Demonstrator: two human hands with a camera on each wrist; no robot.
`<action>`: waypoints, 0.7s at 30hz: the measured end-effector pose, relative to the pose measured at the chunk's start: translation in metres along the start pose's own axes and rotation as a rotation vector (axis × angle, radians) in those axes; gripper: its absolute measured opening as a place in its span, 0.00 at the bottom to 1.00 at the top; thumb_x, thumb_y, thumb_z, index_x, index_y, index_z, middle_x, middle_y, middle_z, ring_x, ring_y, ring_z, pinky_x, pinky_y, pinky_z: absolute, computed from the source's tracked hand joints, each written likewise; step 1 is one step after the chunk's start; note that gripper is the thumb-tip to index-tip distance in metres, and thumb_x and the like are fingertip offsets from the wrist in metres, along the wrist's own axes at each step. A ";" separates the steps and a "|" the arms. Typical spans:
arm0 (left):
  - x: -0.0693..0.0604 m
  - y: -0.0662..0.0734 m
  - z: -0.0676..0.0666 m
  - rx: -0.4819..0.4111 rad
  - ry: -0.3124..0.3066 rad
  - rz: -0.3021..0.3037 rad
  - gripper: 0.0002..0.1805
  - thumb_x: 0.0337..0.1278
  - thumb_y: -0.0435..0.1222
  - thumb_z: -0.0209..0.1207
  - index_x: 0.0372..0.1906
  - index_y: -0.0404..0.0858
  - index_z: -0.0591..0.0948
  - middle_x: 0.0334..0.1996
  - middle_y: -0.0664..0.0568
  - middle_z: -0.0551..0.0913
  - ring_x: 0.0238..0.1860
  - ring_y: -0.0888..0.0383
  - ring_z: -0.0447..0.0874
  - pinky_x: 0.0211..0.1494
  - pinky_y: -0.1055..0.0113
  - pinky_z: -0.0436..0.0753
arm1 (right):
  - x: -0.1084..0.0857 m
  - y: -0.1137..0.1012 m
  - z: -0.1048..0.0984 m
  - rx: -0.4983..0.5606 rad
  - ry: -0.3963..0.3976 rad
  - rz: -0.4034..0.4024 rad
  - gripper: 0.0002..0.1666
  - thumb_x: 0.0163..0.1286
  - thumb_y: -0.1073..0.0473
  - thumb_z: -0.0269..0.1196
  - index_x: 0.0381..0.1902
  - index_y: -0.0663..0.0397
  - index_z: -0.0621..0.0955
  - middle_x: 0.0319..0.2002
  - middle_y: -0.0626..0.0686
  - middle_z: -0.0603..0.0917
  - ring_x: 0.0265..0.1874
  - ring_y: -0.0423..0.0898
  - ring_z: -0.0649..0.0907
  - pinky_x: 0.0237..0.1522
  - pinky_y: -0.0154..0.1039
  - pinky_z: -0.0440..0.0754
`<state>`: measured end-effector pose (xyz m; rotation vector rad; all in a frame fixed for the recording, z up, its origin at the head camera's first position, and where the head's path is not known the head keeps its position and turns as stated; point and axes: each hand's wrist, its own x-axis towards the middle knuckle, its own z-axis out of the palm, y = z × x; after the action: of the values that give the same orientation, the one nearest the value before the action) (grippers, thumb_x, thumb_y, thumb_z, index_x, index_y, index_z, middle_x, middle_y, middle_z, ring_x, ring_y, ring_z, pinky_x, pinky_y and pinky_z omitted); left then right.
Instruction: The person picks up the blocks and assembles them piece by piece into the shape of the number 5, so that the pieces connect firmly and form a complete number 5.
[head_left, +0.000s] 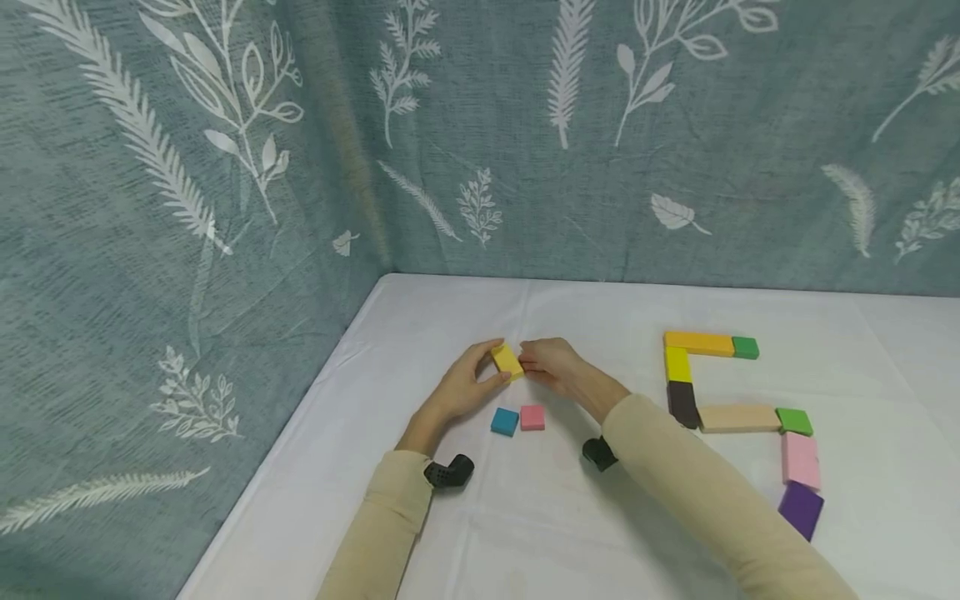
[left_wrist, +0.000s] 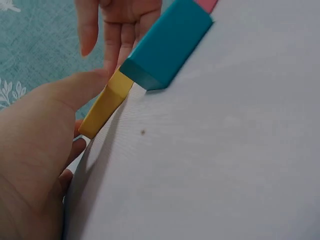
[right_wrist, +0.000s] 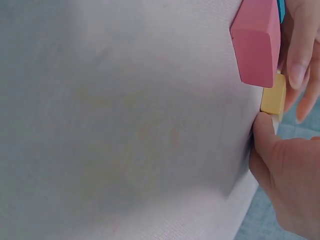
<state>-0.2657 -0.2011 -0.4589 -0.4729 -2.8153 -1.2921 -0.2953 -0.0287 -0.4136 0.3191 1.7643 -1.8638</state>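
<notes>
On the white tablecloth lies a small yellow block (head_left: 507, 362), which the left hand (head_left: 463, 379) holds between thumb and fingers. The right hand (head_left: 555, 365) is at the block's right end; in the right wrist view its fingertips touch that end of the yellow block (right_wrist: 273, 97), without closing round it. Nearer the person, a blue block (head_left: 505, 422) and a pink block (head_left: 532, 417) lie side by side with a narrow gap. Seen from the left wrist, the blue block (left_wrist: 167, 42) hides part of the right hand.
To the right, a chain of blocks bends like an S: an orange block (head_left: 699, 342), green, yellow, dark brown (head_left: 682, 404), plain wood (head_left: 738, 418), green, light pink (head_left: 801, 461) and purple (head_left: 801, 510). A green leaf-patterned curtain (head_left: 480, 125) hangs behind and left of the table.
</notes>
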 end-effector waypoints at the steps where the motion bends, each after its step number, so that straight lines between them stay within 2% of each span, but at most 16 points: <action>1: -0.003 0.000 0.000 0.000 0.007 -0.002 0.33 0.62 0.39 0.61 0.70 0.38 0.64 0.68 0.42 0.64 0.69 0.46 0.57 0.70 0.52 0.58 | -0.001 0.000 0.000 -0.003 0.003 -0.007 0.25 0.75 0.63 0.50 0.65 0.68 0.66 0.59 0.64 0.72 0.57 0.52 0.74 0.57 0.38 0.75; 7: -0.017 -0.001 0.001 0.006 0.035 0.014 0.37 0.61 0.39 0.61 0.72 0.38 0.58 0.70 0.42 0.58 0.71 0.46 0.54 0.71 0.51 0.56 | -0.002 -0.001 0.002 0.006 0.016 -0.014 0.26 0.73 0.63 0.53 0.65 0.70 0.66 0.59 0.64 0.72 0.58 0.52 0.74 0.56 0.37 0.76; 9: -0.021 -0.001 0.002 0.008 0.029 0.018 0.37 0.62 0.39 0.60 0.72 0.38 0.58 0.70 0.42 0.58 0.71 0.47 0.53 0.71 0.51 0.56 | -0.001 -0.001 0.002 0.013 0.015 -0.009 0.26 0.74 0.64 0.52 0.66 0.69 0.65 0.61 0.64 0.71 0.60 0.52 0.72 0.59 0.39 0.73; 15: -0.037 0.002 0.002 0.034 0.005 0.019 0.36 0.61 0.41 0.61 0.71 0.40 0.60 0.70 0.43 0.59 0.71 0.47 0.54 0.70 0.50 0.59 | -0.002 -0.002 0.003 0.007 0.025 -0.001 0.27 0.74 0.63 0.52 0.67 0.69 0.64 0.61 0.64 0.71 0.61 0.52 0.72 0.59 0.39 0.73; 21: -0.046 0.005 0.001 0.091 -0.008 0.056 0.36 0.60 0.44 0.62 0.70 0.38 0.63 0.69 0.42 0.61 0.70 0.46 0.56 0.70 0.50 0.59 | -0.003 -0.001 0.006 -0.021 0.030 -0.025 0.27 0.73 0.63 0.53 0.66 0.70 0.65 0.61 0.64 0.71 0.60 0.52 0.73 0.58 0.38 0.74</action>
<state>-0.2204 -0.2094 -0.4622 -0.5507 -2.8299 -1.1497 -0.2922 -0.0337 -0.4104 0.3199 1.8143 -1.8663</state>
